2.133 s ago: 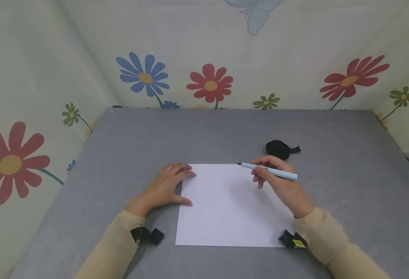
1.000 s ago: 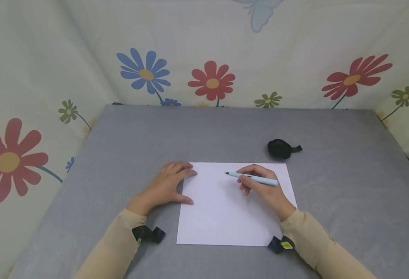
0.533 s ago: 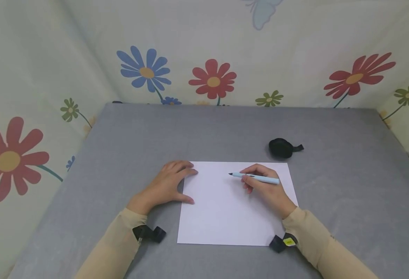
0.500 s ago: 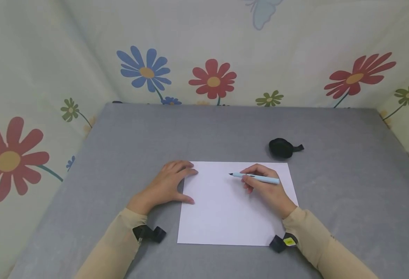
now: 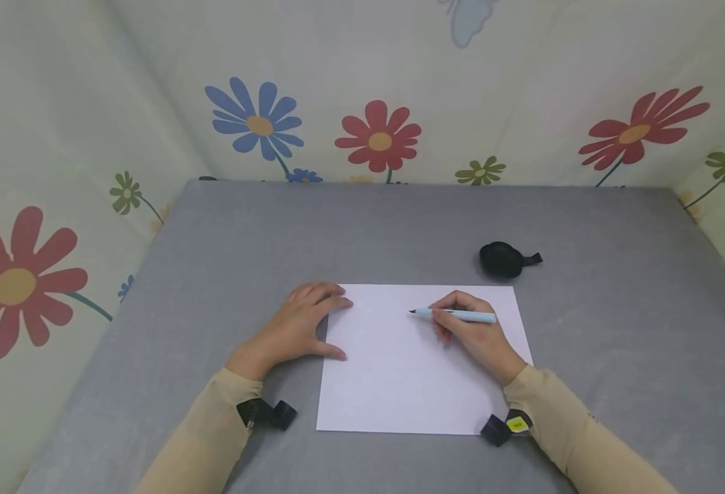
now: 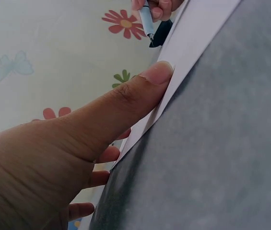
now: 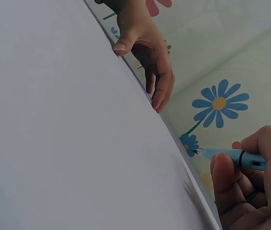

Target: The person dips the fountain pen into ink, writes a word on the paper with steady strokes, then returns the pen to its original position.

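Note:
A white sheet of paper [image 5: 387, 391] lies flat on the grey table, with no marks visible on it. My left hand [image 5: 297, 326] rests at the sheet's left edge, thumb and fingers spread, their tips on the paper. Over the upper right part of the sheet, my right hand [image 5: 476, 336] pinches a light blue fountain pen [image 5: 474, 317] between thumb and fingers. Its dark nib points left, above the upper middle of the paper. The right wrist view shows the pen [image 7: 226, 154] with its nib raised off the sheet.
Behind the sheet, to the right, lies a round black object [image 5: 501, 260] with a short tab. A grey cloth covers the table [image 5: 263, 233]. A curtain [image 5: 523, 82] printed with flowers hangs behind and at the sides. Each wrist wears a small black camera.
From the sheet's upper right, my right hand has moved left and slightly down with the pen, then stayed nearly in place over the last second. My left hand keeps its place on the paper.

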`<state>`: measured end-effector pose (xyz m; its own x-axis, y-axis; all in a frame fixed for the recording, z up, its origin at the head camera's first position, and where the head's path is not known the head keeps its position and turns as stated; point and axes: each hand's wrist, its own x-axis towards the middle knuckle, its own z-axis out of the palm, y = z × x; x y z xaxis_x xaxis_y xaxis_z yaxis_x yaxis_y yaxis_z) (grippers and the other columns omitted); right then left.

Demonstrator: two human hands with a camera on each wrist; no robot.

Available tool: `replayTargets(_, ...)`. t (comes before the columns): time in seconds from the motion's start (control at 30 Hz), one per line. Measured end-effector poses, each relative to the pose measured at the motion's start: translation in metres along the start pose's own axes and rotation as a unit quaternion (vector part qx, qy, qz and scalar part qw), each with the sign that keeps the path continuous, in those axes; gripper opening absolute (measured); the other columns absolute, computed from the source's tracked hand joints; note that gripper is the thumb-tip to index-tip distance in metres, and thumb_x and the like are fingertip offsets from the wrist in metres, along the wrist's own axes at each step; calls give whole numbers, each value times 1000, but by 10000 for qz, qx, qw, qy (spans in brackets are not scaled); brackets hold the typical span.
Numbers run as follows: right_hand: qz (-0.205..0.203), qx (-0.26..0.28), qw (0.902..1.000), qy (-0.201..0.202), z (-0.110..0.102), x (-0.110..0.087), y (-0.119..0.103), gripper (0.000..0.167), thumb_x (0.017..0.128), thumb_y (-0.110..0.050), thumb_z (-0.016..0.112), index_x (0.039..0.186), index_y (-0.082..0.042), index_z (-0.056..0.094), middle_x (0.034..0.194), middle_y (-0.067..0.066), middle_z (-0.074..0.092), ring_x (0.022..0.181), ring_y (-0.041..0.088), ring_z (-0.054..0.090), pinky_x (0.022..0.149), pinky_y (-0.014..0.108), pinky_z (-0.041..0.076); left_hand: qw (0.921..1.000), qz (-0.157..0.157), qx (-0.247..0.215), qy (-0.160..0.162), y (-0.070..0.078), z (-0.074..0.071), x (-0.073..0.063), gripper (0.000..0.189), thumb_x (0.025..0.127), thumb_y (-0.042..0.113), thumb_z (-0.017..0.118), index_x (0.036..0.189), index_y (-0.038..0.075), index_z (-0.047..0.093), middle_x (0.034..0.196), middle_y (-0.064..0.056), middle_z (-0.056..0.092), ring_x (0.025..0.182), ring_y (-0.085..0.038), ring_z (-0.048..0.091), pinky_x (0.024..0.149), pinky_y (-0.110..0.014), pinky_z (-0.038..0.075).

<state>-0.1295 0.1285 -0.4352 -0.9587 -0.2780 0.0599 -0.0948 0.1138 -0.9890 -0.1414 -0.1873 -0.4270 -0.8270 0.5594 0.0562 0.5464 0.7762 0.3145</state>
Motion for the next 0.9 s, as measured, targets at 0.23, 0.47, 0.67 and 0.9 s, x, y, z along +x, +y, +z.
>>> replayTargets(0.23,-19,-145,9999,-69,0,0,1,14,91,-8,63,97,4,61,74,3,63,59,11,57,56,25,54,10000,20,26,22,0,0,0,87,60,55,84,132,17,56,140,-6,50,132,-28,43,114,-52,29)
replayTargets(0.47,39,-153,9998,-111,1,1,2,14,91,-8,64,97,5,62,72,3,63,58,10,57,56,25,54,10000,5,29,-4,0,0,1,87,60,56,84,132,17,56,140,-6,50,132,-29,43,114,-53,29)
replayTargets(0.67,160,-214,9996,-131,2,1,1,15,90,-9,65,98,4,63,73,5,63,59,10,57,56,25,54,10000,31,48,26,-1,0,1,87,59,56,84,132,17,57,139,-6,51,132,-28,43,114,-52,29)
replayTargets(0.9,185,-362,9990,-175,1,1,1,17,91,-11,64,100,3,62,75,7,62,61,10,58,58,24,54,10000,28,55,18,0,-1,1,87,60,56,84,132,16,57,139,-6,51,132,-28,43,114,-52,29)
